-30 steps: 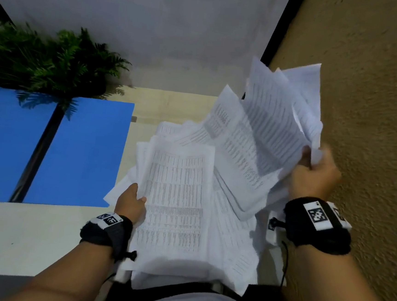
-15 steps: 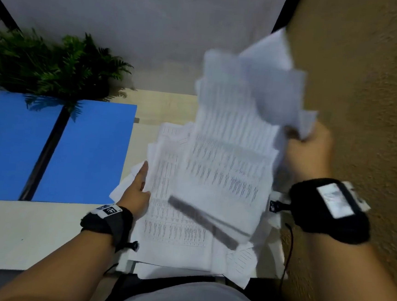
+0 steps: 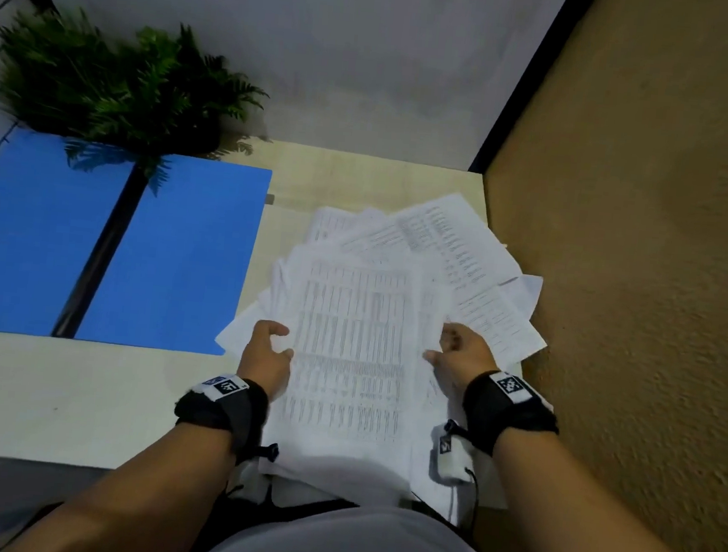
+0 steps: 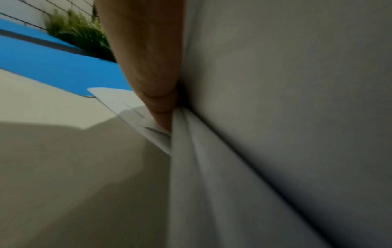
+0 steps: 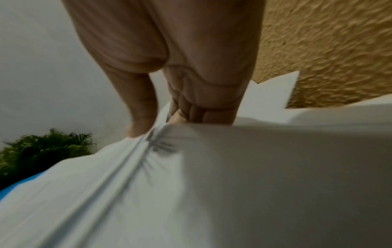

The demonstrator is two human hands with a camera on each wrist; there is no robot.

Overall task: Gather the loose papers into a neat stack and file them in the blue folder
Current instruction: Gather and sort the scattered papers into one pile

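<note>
White printed papers (image 3: 349,353) lie in a loose, fanned pile on the pale desk (image 3: 56,398), and both hands hold them. At about seven o'clock of the pile, the left hand (image 3: 265,355) grips the left edge, thumb on top. At about four o'clock the right hand (image 3: 463,350) pinches the right edge of the top sheets; the right wrist view shows thumb and curled fingers (image 5: 197,114) closing on the bundle. More sheets splay out toward one o'clock. At nine o'clock of the pile the blue folder (image 3: 170,254) lies open and flat, its corner just under one sheet. A fern (image 3: 119,87) stands beyond the folder at eleven o'clock.
</note>
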